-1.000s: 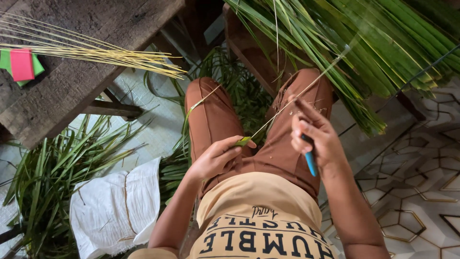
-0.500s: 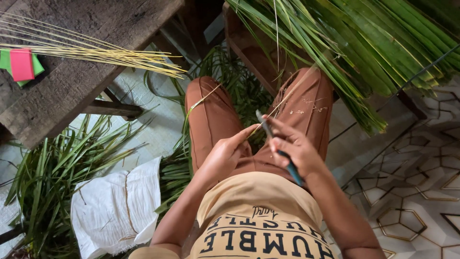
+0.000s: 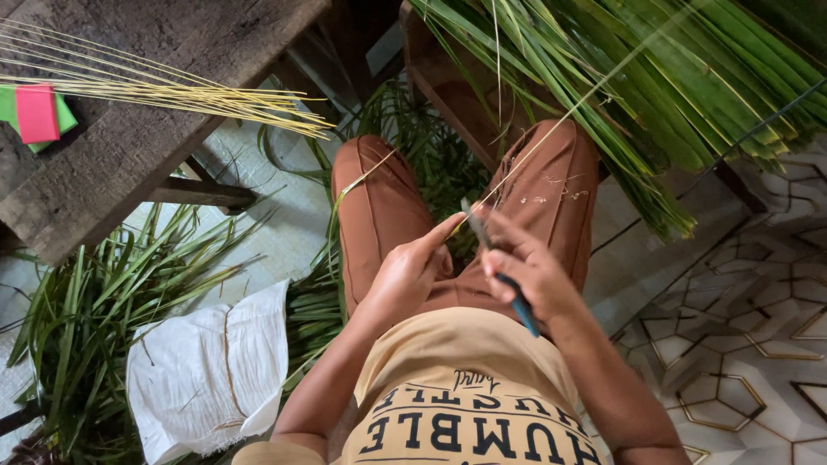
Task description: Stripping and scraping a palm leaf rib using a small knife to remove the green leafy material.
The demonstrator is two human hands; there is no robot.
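Your left hand (image 3: 405,275) pinches the leaf rib (image 3: 551,129) over your lap; your right hand (image 3: 525,267) grips a blue-handled knife (image 3: 495,263), blade on the rib near the pinch. Looks mid-strip: next stroke needs the rib taut. Green leaves (image 3: 672,77) crowd the far end; stripped ribs (image 3: 164,86) lie on the surface (image 3: 129,155).

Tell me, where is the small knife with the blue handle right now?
The blue-handled knife sits in the right hand, over the lap in the head view, its blade against the thin pale leaf rib pinched by the left hand.
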